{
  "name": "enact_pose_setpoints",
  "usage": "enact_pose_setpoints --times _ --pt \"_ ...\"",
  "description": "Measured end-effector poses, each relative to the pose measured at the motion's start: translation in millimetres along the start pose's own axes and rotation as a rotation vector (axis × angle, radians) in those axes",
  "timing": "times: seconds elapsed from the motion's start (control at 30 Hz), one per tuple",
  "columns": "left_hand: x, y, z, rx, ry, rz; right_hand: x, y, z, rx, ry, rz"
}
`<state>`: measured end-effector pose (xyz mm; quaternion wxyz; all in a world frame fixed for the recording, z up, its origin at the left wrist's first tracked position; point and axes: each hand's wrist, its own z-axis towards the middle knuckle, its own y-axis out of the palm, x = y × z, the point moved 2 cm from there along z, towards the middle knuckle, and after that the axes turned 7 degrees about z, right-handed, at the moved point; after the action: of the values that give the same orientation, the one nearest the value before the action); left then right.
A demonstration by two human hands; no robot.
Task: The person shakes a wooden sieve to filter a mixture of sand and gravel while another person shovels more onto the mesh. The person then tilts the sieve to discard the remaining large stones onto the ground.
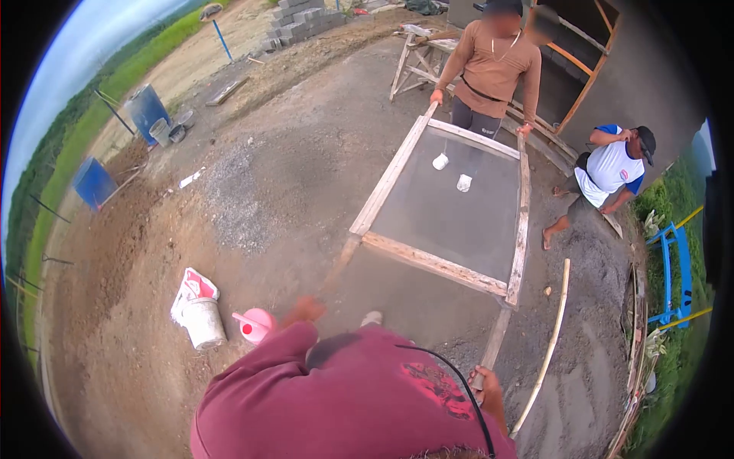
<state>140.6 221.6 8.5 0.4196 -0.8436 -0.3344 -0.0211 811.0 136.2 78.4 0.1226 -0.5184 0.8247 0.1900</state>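
Note:
A wooden-framed sand screen [432, 264] hangs in front of me, its fine mesh see-through. My right hand [487, 389] is closed around the handle at its near right corner. At the near left handle is my left hand [306, 310], blurred, with its fingers seemingly wrapped round the handle's end. A co-worker [497, 65] in a brown top grips the two far handles, and that person's white shoes show through the mesh.
A pink watering can [256, 325] and a white bucket [204, 323] stand at my left, near a gravel patch [241, 199]. Another person [612, 168] sits at right. A long pole [544, 348] lies right of me. Blue drums [93, 183] and concrete blocks [302, 24] are farther off.

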Motion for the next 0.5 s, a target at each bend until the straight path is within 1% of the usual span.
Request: enact_pose_setpoints --times 0.03,0.07,0.13,0.17,0.23,0.3,0.37,0.43,0.5 --pt "-1.7 9.1 -10.8 -0.013 -0.019 0.003 -2.8 -8.4 3.1 -0.009 -0.022 0.006" --pt "-7.2 25.4 -10.5 0.066 0.007 0.001 -4.3 -15.0 4.9 -0.019 -0.037 0.012" --pt "-21.2 39.6 -13.4 0.089 0.022 0.025 1.4 -9.2 6.2 -0.028 -0.048 0.014" --pt "-18.1 37.4 -20.6 0.030 0.020 0.043 -1.2 -9.5 -2.0 -0.024 -0.049 0.010" --pt "-16.7 37.5 -36.4 0.028 0.083 0.051 -6.4 -7.7 -15.3 -0.042 -0.080 -0.020" --pt "-2.8 27.0 -53.3 0.031 0.118 0.042 -6.9 -4.9 -19.5 -0.060 -0.069 0.024" --pt "13.1 4.2 -82.3 0.030 0.107 0.031 -7.8 3.0 -23.3 -0.060 -0.076 0.019" --pt "0.5 11.8 -72.7 0.056 0.081 0.017 -6.4 15.5 -33.4 -0.034 -0.105 -0.025" --pt "-13.2 16.3 -56.6 0.079 0.063 -0.014 -4.6 28.9 -42.6 -0.021 -0.093 -0.026"
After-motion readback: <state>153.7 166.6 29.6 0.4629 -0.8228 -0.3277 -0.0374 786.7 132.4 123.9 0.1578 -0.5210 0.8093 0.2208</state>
